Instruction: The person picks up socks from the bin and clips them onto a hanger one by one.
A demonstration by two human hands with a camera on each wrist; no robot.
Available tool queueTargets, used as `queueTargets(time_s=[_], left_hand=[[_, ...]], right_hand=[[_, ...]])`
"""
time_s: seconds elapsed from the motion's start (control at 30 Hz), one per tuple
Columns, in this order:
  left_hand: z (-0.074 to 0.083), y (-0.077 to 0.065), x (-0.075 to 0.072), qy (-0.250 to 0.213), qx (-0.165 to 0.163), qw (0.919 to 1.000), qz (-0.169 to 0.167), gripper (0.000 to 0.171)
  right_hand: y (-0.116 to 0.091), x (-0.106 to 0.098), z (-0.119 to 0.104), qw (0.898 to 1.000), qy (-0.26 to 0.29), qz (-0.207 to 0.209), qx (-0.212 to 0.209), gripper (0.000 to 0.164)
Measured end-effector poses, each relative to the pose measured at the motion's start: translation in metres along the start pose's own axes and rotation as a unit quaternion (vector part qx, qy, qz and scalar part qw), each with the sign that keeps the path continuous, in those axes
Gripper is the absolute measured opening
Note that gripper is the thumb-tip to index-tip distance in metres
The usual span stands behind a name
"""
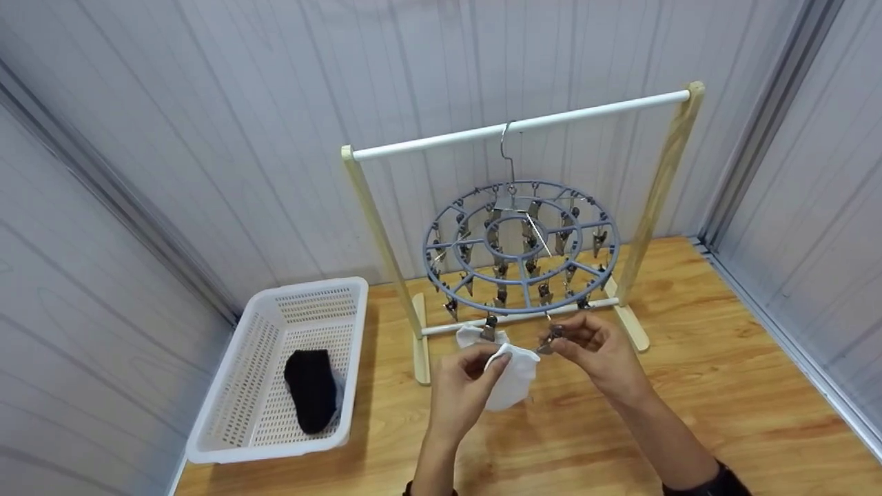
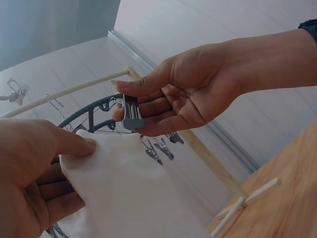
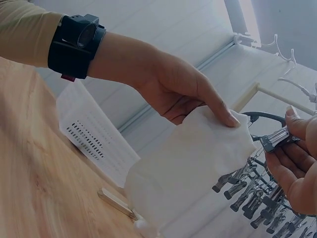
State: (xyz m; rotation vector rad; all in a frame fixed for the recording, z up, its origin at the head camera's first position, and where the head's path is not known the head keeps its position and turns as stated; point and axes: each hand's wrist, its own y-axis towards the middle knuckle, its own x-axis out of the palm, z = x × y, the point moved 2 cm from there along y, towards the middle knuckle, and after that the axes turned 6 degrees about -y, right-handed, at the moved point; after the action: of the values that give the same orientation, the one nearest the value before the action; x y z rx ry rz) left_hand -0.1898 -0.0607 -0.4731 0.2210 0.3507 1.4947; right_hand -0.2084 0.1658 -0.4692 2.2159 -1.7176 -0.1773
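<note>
My left hand (image 1: 460,389) pinches the white sock (image 1: 511,387) by its edge, near the hanger (image 1: 529,310); my right hand (image 1: 606,358) pinches a clip (image 2: 132,111) just beside it. I'd say I'm lining up; fastening calls for the clip opened over that edge. The sock hides some left fingers; whether the clip gapes, I can't quite tell.

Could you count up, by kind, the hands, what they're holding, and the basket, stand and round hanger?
Hands (left hand and right hand): 2
Held white sock: 1
Held clip: 1
White basket: 1
Stand: 1
Round hanger: 1
Total: 7
</note>
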Motion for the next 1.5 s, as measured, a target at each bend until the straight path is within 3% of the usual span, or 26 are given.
queueTargets(time_s=[0.37,0.63,0.83,1.3,1.5], left_hand=[[-0.003,-0.003,0.002,0.018,-0.013,0.9997,-0.005,0.012],[-0.002,-0.003,0.005,0.018,-0.011,0.9998,0.000,0.011],[-0.002,-0.003,0.011,-0.002,-0.014,0.9999,-0.004,0.009],[-0.001,-0.004,0.020,-0.035,0.006,0.9993,-0.009,0.011],[-0.001,-0.004,0.020,-0.042,0.025,0.9988,0.004,0.011]], right_hand=[[-0.002,0.003,0.000,1.000,0.006,0.012,-0.012,0.020],[-0.003,0.007,0.000,0.999,0.000,0.047,-0.005,0.009],[-0.005,0.009,0.001,0.998,0.013,0.066,-0.008,0.010],[-0.005,0.015,0.004,0.998,0.005,0.067,-0.006,0.015],[-0.005,0.016,0.004,0.998,0.005,0.056,-0.014,0.017]])
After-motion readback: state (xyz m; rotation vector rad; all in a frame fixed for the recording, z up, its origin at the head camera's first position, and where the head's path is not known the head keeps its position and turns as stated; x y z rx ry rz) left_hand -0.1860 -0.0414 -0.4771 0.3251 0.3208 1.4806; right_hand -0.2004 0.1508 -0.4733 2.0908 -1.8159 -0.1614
